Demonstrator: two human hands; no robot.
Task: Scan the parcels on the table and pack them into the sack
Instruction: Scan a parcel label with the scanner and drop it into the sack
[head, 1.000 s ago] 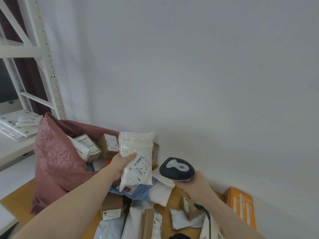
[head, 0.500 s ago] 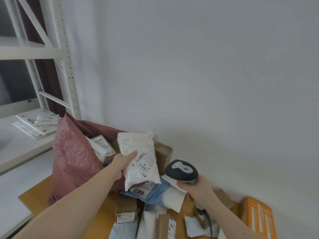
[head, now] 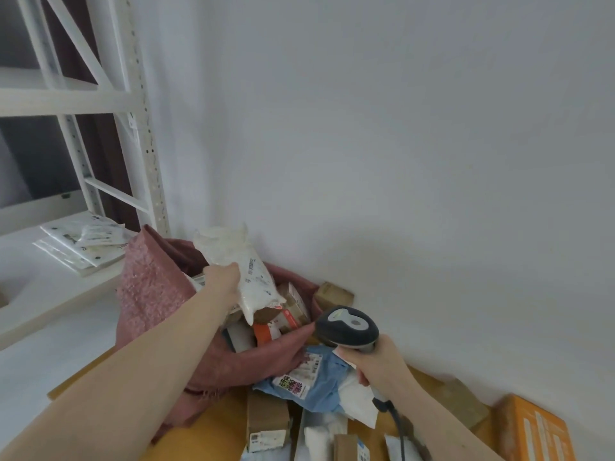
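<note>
My left hand (head: 222, 280) grips a white padded parcel (head: 238, 265) with a barcode label and holds it over the open mouth of the dusty-pink sack (head: 151, 294). Several boxes and labelled parcels fill the sack. My right hand (head: 379, 364) grips the handle of a dark grey barcode scanner (head: 347, 326), to the right of the sack's mouth, its cable trailing down. A blue mailer (head: 312, 384) with a printed label lies on the wooden table (head: 219, 424) below the scanner.
More brown boxes (head: 266, 420) and white mailers lie at the table's near edge. An orange box (head: 535, 430) sits at the far right. One brown box (head: 332, 294) rests against the white wall. A white metal shelf (head: 66, 104) with flat packets stands left.
My left hand carried the white parcel up and left, from in front of the scanner to above the sack's mouth. The scanner hand stayed roughly in place. The view turned leftward.
</note>
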